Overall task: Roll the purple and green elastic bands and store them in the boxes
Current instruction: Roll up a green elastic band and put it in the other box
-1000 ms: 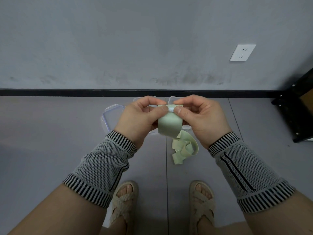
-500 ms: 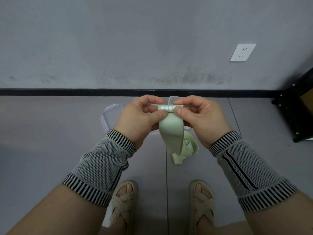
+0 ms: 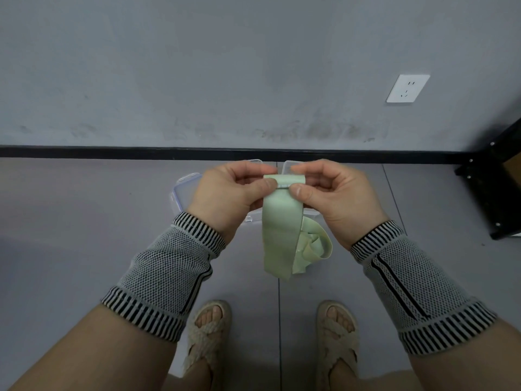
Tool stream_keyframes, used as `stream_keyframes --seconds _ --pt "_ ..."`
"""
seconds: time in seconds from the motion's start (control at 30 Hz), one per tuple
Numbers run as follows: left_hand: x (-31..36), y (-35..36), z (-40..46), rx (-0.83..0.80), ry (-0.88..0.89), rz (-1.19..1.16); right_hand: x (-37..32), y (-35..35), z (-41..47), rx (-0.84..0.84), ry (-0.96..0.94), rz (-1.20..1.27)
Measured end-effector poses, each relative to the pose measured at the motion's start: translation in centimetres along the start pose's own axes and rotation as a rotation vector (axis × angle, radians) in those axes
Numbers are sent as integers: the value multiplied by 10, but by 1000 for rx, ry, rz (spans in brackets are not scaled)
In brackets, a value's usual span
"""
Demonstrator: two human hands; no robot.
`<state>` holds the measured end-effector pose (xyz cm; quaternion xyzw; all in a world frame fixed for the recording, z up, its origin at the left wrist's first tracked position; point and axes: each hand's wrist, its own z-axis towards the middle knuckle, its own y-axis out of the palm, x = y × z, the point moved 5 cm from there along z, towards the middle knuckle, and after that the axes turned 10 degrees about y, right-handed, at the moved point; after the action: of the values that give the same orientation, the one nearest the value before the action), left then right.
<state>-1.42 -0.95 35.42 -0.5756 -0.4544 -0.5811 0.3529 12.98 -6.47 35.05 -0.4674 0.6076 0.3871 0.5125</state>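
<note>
A pale green elastic band (image 3: pixel 279 232) hangs from both my hands at mid frame. My left hand (image 3: pixel 228 197) pinches its top edge from the left and my right hand (image 3: pixel 334 196) pinches it from the right, where the end is folded over into a small roll. The loose tail dangles in a twisted loop toward the floor. Clear plastic boxes (image 3: pixel 184 190) lie on the floor behind my hands, mostly hidden. No purple band is in sight.
A grey wall with a black skirting strip (image 3: pixel 112 152) runs across the back, with a white socket (image 3: pixel 408 88) on it. A black frame (image 3: pixel 496 190) stands at the right edge. My sandalled feet (image 3: pixel 207 334) are below on the grey floor.
The band's top end has been turned over into a tighter roll between my thumbs, and the hanging strip has straightened and lengthened. Both hands stayed in nearly the same place.
</note>
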Motion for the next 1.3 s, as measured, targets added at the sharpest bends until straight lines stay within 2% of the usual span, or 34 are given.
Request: stream_keyframes --seconds 0.1,0.23,0.37,0.53,0.9,1.3 --pt "1 -1 1 -12 30 29 4 1 0 -43 64 53" --pt "1 2 0 -19 59 84 3 3 1 -35 60 11" --pt "1 4 -1 22 24 4 5 -1 3 2 64 69" --pt "-4 1 0 68 -24 117 7 -7 5 44 92 148" --pt "-7 -2 0 94 -20 199 7 -9 6 125 85 162" --pt "-7 10 0 -40 -54 2 4 -6 3 96 65 209"
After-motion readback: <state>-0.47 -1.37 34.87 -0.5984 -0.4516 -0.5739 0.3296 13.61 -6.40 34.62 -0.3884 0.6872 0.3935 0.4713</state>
